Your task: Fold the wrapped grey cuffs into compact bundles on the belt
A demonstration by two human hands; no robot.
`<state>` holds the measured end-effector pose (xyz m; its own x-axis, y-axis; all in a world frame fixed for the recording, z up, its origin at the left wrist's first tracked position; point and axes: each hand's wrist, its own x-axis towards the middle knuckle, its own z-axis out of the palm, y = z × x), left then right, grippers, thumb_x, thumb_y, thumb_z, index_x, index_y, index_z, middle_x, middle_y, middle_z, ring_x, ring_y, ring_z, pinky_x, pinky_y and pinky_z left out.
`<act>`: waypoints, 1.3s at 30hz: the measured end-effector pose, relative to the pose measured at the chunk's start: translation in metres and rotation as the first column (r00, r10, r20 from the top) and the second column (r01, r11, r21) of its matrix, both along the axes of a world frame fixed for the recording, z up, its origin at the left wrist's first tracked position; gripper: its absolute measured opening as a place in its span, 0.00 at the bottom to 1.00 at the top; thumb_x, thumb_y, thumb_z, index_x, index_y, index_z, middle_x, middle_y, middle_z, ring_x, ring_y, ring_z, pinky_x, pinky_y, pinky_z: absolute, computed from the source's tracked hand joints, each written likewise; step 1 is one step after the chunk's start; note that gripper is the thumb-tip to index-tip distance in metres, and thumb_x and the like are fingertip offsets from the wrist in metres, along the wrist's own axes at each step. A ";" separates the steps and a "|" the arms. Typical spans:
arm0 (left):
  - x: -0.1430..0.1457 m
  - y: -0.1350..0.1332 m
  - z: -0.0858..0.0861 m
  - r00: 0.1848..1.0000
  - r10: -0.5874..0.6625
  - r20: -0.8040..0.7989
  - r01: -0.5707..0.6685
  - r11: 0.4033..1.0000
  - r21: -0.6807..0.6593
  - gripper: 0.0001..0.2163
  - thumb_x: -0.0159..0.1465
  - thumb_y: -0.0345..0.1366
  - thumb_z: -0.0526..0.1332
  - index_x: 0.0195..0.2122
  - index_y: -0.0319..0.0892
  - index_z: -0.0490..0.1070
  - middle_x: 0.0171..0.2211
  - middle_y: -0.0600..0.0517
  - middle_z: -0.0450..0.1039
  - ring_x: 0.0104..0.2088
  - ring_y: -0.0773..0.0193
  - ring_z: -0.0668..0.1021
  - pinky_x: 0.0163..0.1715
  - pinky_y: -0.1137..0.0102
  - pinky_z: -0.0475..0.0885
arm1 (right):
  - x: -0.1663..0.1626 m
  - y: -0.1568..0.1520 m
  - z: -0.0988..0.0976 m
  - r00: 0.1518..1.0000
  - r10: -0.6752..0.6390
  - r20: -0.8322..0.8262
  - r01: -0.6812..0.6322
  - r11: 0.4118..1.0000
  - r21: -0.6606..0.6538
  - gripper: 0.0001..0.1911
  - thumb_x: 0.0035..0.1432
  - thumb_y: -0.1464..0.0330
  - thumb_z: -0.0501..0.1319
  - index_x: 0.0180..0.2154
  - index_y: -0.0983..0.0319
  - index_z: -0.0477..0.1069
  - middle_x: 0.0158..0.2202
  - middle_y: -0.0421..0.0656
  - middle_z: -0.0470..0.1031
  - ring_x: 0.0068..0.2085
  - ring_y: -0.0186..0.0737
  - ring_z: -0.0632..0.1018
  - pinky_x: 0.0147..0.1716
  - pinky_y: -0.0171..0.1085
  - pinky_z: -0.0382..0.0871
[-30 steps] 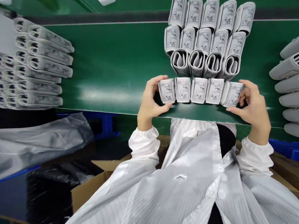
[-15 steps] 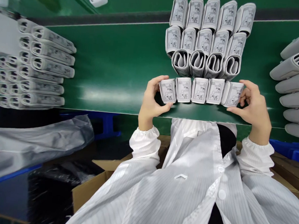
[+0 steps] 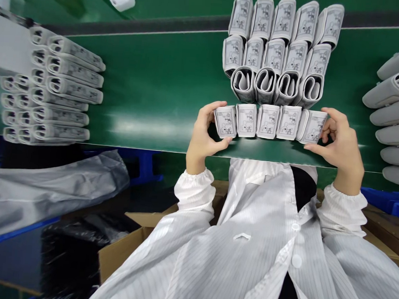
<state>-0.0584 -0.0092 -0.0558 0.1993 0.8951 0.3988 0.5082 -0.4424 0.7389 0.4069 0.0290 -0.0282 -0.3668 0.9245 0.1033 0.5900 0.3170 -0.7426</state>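
Observation:
A row of several rolled grey blood pressure cuffs (image 3: 267, 121), printed with line drawings, lies near the front edge of the green table. My left hand (image 3: 206, 134) is closed on the row's left-end cuff (image 3: 225, 122), its thumb at the near side and its fingers at the far side. At the opposite end, my right hand (image 3: 345, 149) grips the right-end cuff (image 3: 312, 127) in the same way. Just beyond this row, more rolled cuffs (image 3: 274, 54) are stacked; the nearest of them show their coiled ends.
Stacks of rolled cuffs (image 3: 71, 88) stand at the left, beside a white box (image 3: 7, 44). Larger grey cuffs (image 3: 396, 109) are piled at the right edge. Below the table are an open cardboard box (image 3: 122, 249) and a black plastic bag (image 3: 73, 255). A grey sleeve (image 3: 51, 191) shows at the left.
The view has shifted slightly, so the table and cuffs appear a little farther right. Both hands keep their hold on the row's ends.

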 end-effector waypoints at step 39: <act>0.001 -0.001 -0.001 1.000 0.012 -0.007 -0.012 0.999 -0.030 0.47 0.66 0.68 0.75 0.80 0.59 0.58 0.75 0.41 0.69 0.74 0.35 0.80 0.73 0.39 0.82 | 0.000 -0.001 0.000 1.000 -0.009 0.006 0.009 1.000 -0.015 0.59 0.57 0.31 0.78 0.79 0.46 0.64 0.45 0.45 0.83 0.47 0.63 0.88 0.50 0.62 0.87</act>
<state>-0.0577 -0.0100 -0.0571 0.1916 0.9090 0.3701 0.5186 -0.4139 0.7482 0.4074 0.0278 -0.0279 -0.3590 0.9292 0.0874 0.5969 0.3006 -0.7439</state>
